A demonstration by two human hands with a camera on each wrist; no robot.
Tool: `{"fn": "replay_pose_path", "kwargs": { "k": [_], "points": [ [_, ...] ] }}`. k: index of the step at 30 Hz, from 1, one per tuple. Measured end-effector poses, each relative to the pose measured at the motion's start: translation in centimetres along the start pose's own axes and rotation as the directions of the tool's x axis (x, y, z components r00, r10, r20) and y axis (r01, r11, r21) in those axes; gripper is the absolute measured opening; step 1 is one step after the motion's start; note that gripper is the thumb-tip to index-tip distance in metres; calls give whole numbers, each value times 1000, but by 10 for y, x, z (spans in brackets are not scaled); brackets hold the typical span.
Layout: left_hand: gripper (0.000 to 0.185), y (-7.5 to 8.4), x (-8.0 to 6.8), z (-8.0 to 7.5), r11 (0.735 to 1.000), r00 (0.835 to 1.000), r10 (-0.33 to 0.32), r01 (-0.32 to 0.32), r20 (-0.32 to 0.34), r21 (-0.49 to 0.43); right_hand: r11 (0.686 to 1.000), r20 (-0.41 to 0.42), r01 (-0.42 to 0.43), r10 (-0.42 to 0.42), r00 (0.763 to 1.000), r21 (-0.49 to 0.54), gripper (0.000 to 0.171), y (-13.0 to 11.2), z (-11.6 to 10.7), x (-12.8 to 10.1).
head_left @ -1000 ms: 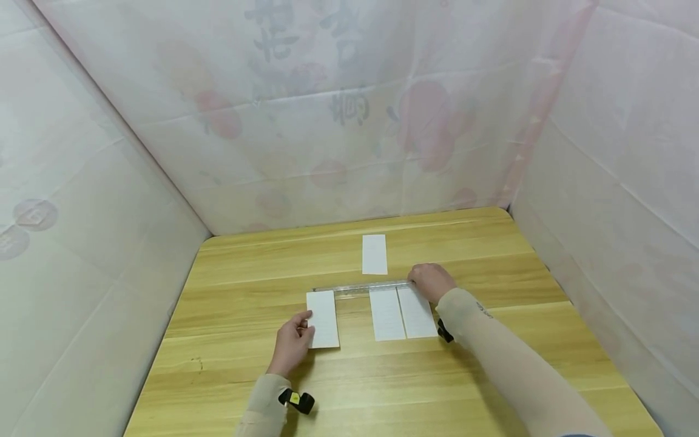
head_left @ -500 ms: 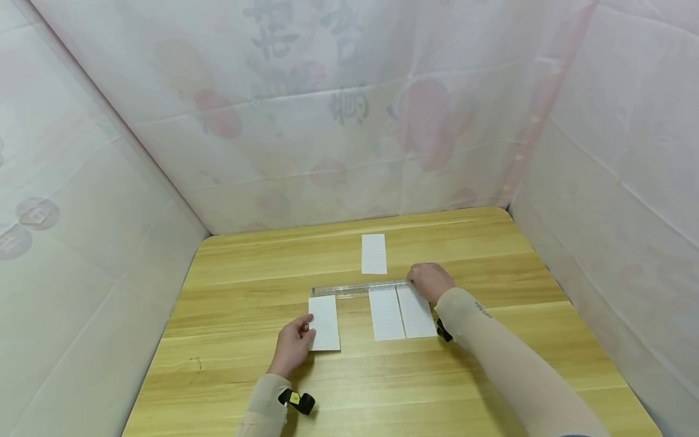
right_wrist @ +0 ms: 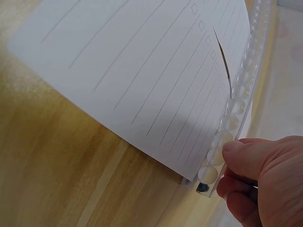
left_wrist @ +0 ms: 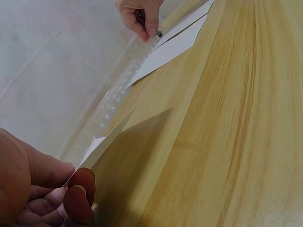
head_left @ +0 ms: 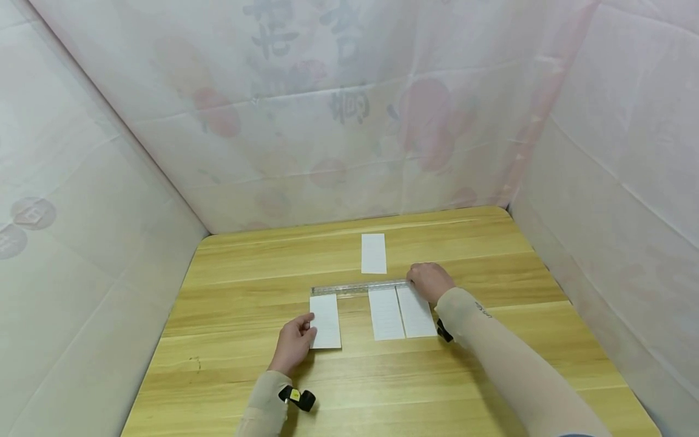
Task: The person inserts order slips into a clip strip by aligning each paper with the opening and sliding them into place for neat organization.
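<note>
My left hand [head_left: 293,344] pinches the left edge of a white paper slip [head_left: 326,321], thumb and finger meeting at it in the left wrist view. That slip is tilted up off the table, its far edge at a long clear plastic strip [head_left: 355,289] with a row of round shapes. On the strip's right end, my right hand [head_left: 431,282] has its thumb and fingers pinched. Two more lined paper slips, a middle one [head_left: 386,314] and a right one [head_left: 417,312], lie side by side with their far edges at the strip. A narrow gap separates them.
Another white slip [head_left: 374,254] lies beyond the strip on the wooden table [head_left: 382,388]. Printed cloth walls [head_left: 327,176] enclose the table at the back and both sides.
The left slip first drew slightly back from the strip, then moved forward again and a little to the right. My right hand and the other slips have stayed put.
</note>
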State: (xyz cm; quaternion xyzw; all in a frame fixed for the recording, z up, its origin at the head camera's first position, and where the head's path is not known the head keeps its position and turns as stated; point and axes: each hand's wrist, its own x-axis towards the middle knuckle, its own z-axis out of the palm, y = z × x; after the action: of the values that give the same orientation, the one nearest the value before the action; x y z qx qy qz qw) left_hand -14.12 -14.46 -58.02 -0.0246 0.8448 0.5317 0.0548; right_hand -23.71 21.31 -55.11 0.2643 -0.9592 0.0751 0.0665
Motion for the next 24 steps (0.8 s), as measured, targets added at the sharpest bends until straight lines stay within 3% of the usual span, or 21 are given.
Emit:
{"fn": "replay_pose_path", "kwargs": {
  "k": [13,24],
  "points": [
    [36,-3,5,4,998,999,-39,39,-4,-42,999,2,-17,17,1000,-31,18,-4,-1,0],
    [36,-2,7,6,999,1000,-25,24,-19,-38,998,4,-29,29,1000,-59,14,-4,1,0]
  ]
}}
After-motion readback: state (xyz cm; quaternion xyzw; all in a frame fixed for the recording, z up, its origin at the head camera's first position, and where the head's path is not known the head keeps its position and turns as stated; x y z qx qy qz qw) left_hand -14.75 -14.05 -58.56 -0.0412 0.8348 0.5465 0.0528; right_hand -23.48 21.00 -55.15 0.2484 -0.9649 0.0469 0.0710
